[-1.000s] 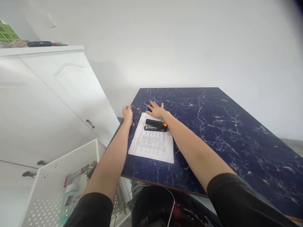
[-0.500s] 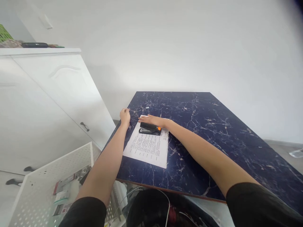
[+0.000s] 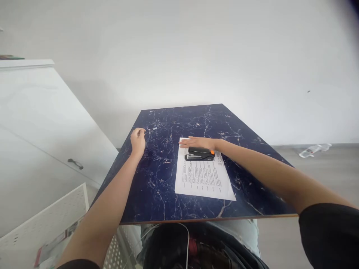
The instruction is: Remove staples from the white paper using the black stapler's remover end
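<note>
Cord (image 3: 187, 244), white and thin, curving over dark material (image 3: 168, 248) below the near edge of the table (image 3: 146, 194). At lower left, a white perforated basket (image 3: 30, 229) with packets (image 3: 54, 246) inside. Then the tabletop, blue and marble-patterned. On it, right of centre, a printed sheet of paper (image 3: 202, 185), slightly turned. On the far half of the sheet, a black stapler (image 3: 200, 154) with an orange part at its right end, nose to the left. Just behind the stapler, the right hand (image 3: 199, 142), palm down on the far end of the paper, flat, fingers stretched out leftward. Cannot tell about contact between hand and stapler. Well apart from the paper, the left hand (image 3: 138, 141) near the table's left edge, fingers curled, thumb and forefinger close together. Cannot tell about anything small between those tips. Slightly beyond, to the right, a tiny pale piece (image 3: 155, 129) on the tabletop. At left, a white cabinet (image 3: 47, 123) with a dark handle (image 3: 75, 163). On the grey floor (image 3: 331, 168) at right, a clear bottle (image 3: 314, 150) on its side; at the back, a pale wall (image 3: 168, 56).
</note>
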### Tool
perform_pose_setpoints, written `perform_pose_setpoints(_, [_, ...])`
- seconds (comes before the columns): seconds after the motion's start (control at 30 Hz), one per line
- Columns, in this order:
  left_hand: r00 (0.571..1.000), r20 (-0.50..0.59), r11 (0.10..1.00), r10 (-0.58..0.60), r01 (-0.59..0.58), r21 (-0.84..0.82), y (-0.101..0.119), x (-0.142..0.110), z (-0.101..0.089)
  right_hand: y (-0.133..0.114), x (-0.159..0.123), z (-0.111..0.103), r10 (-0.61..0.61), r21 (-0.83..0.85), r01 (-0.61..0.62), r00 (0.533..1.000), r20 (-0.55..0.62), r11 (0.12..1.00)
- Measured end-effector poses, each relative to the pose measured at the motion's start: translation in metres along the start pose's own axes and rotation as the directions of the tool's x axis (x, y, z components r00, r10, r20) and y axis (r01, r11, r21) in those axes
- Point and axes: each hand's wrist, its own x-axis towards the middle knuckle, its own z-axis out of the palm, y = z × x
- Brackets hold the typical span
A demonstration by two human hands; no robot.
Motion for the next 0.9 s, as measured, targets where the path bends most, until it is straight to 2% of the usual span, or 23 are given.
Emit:
perform_pose_setpoints(0.03, [0.997, 0.062, 0.997, 0.053, -0.049, -0.057, 0.012, -0.011, 0.010, 0.001, -0.001, 0.000, 0.011, 0.024, -0.011, 1.000, -0.009, 1.000])
perform_pose_setpoints(0.1, [0.978, 0.181, 0.983, 0.100, -0.068, -0.173, 0.033, -0.036, 0.032, 0.001, 0.000, 0.000, 0.027, 0.052, -0.025, 0.999, -0.040, 0.998])
perform_pose_setpoints(0.17, [0.949, 0.301, 0.967, 0.090, -0.010, -0.256, 0.049, -0.061, 0.049, 0.003, 0.000, 0.002, 0.027, 0.070, -0.019, 0.992, -0.126, 0.997])
perform_pose_setpoints(0.2, [0.939, 0.337, 0.957, 0.060, 0.042, -0.287, 0.054, -0.073, 0.056, 0.004, -0.001, 0.003, 0.043, 0.097, -0.023, 0.976, -0.214, 0.995])
perform_pose_setpoints(0.23, [0.935, 0.354, 0.945, 0.022, 0.096, -0.313, 0.058, -0.084, 0.062, 0.005, -0.003, 0.006, 0.087, 0.147, -0.039, 0.938, -0.335, 0.988])
perform_pose_setpoints(0.27, [0.930, 0.367, 0.928, -0.021, 0.154, -0.339, 0.059, -0.093, 0.066, 0.007, -0.007, 0.008, 0.165, 0.225, -0.064, 0.868, -0.468, 0.972])
perform_pose_setpoints(0.3, [0.923, 0.379, 0.908, -0.059, 0.207, -0.363, 0.060, -0.101, 0.069, 0.008, -0.013, 0.011, 0.273, 0.327, -0.088, 0.769, -0.578, 0.941])
perform_pose_setpoints(0.37, [0.911, 0.395, 0.873, -0.115, 0.282, -0.397, 0.058, -0.112, 0.073, 0.007, -0.025, 0.018, 0.486, 0.520, -0.118, 0.575, -0.658, 0.846])
perform_pose_setpoints(0.4, [0.908, 0.399, 0.863, -0.131, 0.302, -0.405, 0.057, -0.116, 0.075, 0.006, -0.031, 0.021, 0.553, 0.575, -0.137, 0.517, -0.653, 0.807])
perform_pose_setpoints(0.43, [0.906, 0.400, 0.857, -0.142, 0.314, -0.408, 0.055, -0.119, 0.076, 0.003, -0.036, 0.025, 0.592, 0.596, -0.168, 0.483, -0.645, 0.785])
perform_pose_setpoints(0.5, [0.904, 0.395, 0.848, -0.163, 0.333, -0.412, 0.052, -0.122, 0.079, -0.002, -0.042, 0.033, 0.599, 0.550, -0.248, 0.442, -0.668, 0.797])
perform_pose_setpoints(0.57, [0.898, 0.399, 0.834, -0.185, 0.358, -0.419, 0.051, -0.122, 0.081, -0.008, -0.043, 0.042, 0.546, 0.436, -0.333, 0.418, -0.726, 0.836])
perform_pose_setpoints(0.7, [0.895, 0.405, 0.824, -0.185, 0.366, -0.433, 0.049, -0.120, 0.082, -0.010, -0.039, 0.056, 0.448, 0.246, -0.428, 0.473, -0.759, 0.870])
perform_pose_setpoints(0.9, [0.883, 0.419, 0.809, -0.211, 0.398, -0.432, 0.050, -0.120, 0.081, -0.002, -0.039, 0.060, 0.463, 0.233, -0.445, 0.525, -0.714, 0.865])
